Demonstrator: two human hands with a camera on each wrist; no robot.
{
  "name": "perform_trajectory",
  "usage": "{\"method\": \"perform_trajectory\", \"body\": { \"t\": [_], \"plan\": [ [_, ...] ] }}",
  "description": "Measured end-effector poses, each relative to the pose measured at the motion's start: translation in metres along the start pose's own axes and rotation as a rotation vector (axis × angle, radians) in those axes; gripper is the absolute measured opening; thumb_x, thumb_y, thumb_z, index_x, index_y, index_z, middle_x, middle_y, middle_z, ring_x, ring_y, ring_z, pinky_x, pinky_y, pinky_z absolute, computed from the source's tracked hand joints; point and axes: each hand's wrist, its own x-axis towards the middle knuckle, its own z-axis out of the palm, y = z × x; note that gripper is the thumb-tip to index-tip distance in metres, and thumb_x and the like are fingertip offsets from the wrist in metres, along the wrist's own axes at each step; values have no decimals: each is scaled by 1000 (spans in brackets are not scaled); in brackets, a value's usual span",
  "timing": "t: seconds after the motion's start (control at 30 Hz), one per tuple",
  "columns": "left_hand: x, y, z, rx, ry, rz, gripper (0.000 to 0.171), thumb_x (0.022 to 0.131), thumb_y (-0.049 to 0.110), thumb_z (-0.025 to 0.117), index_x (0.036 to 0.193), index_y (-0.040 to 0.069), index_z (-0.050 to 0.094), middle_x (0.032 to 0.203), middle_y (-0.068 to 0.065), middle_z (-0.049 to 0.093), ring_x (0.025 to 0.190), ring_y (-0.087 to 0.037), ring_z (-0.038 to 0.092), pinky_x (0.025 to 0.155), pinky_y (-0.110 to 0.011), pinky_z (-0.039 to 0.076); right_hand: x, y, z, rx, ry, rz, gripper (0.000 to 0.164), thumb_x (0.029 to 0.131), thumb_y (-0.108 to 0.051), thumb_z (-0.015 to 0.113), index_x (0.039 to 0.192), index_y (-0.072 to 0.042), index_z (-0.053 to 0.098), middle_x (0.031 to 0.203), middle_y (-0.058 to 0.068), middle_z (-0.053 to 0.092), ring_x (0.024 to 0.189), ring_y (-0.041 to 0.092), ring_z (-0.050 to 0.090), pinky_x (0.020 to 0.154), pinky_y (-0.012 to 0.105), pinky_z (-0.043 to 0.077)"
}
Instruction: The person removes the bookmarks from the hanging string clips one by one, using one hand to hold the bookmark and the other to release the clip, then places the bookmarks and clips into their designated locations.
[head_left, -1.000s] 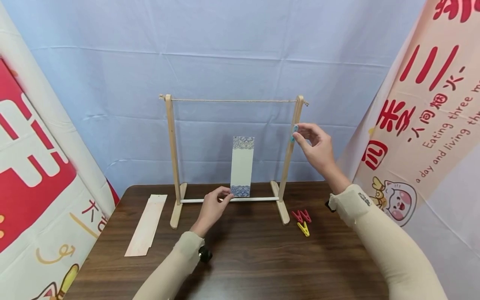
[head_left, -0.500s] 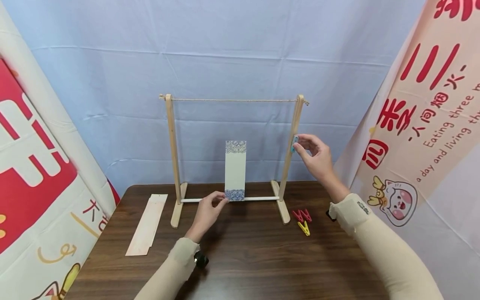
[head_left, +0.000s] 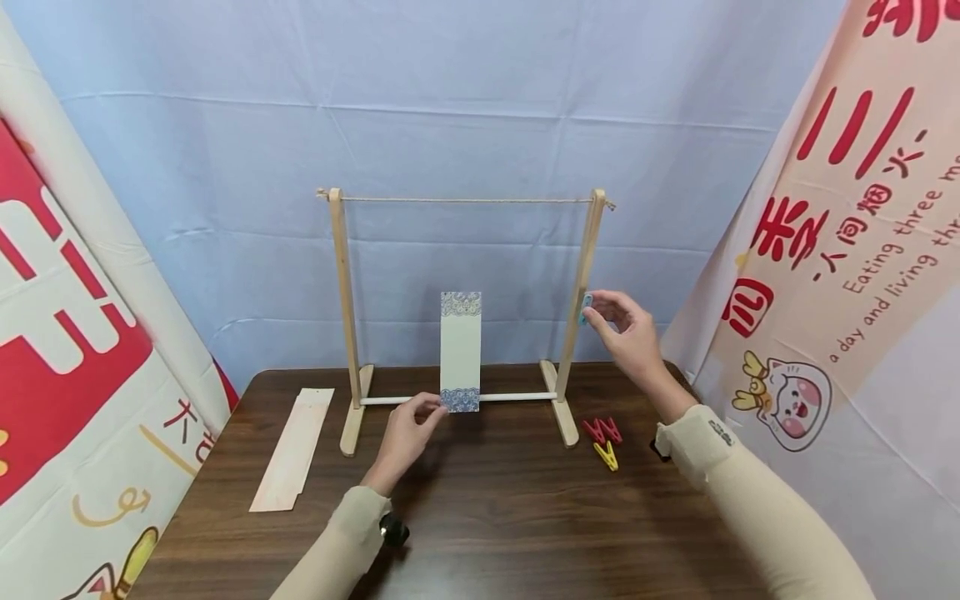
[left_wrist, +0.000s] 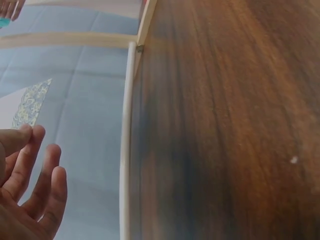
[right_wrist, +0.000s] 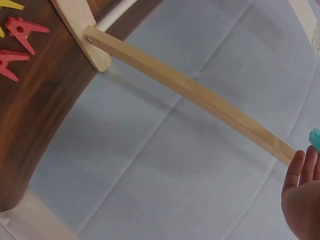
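Observation:
Upright in the head view stands a white card [head_left: 460,354] with blue patterned bands at top and bottom. My left hand [head_left: 405,433] pinches its lower left corner between thumb and finger, as the left wrist view confirms, where the patterned corner [left_wrist: 32,102] shows beyond the fingertips. Over by the right post, my right hand [head_left: 633,337] pinches a light blue clothespin [head_left: 585,309], only partly seen at the edge of the right wrist view. The card is held in front of a wooden rack, well below its string [head_left: 465,200].
Two wooden posts [head_left: 347,292] on feet carry the string, with a white rod [head_left: 517,397] low between them. Two red clothespins [head_left: 602,430] and a yellow one [head_left: 607,456] lie right of the rack. Pale overlapping strips [head_left: 292,454] lie on the table's left side.
The card has come down and slightly left with my left hand, and straightened from a slight tilt. My right hand has lowered along the right post with the blue clothespin.

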Motion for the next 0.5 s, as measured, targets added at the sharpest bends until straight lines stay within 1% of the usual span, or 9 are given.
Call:
{"method": "perform_trajectory", "body": {
  "t": [0.23,0.3,0.37,0.5],
  "plan": [
    [-6,-5,-8,24,16,-20,14,101,18,78,114,11,79,102,-3,80,95,-23,74,89,-45,60,-12,9,-1,1,-6,33,30,100,4,73,130,9,68,118,33,66,100,8,68,89,19,54],
    [-7,-6,-9,28,18,-27,14,101,18,78,113,11,79,103,-4,80,96,-23,74,89,-44,60,-15,12,-2,2,-4,41,30,100,4,73,129,10,67,119,35,65,100,7,67,89,18,54],
    [-8,-8,-11,26,19,-30,12,101,17,79,111,10,79,103,-4,81,96,-23,75,89,-44,60,-18,15,-2,4,0,45,29,100,6,72,128,11,67,118,33,66,99,6,68,89,18,54],
    [-11,-11,-13,33,28,-32,12,100,16,79,111,10,79,103,-4,81,96,-24,75,88,-43,61,-24,19,-3,4,-2,54,30,100,7,71,129,12,66,119,36,66,99,4,68,90,17,54]
  ]
}}
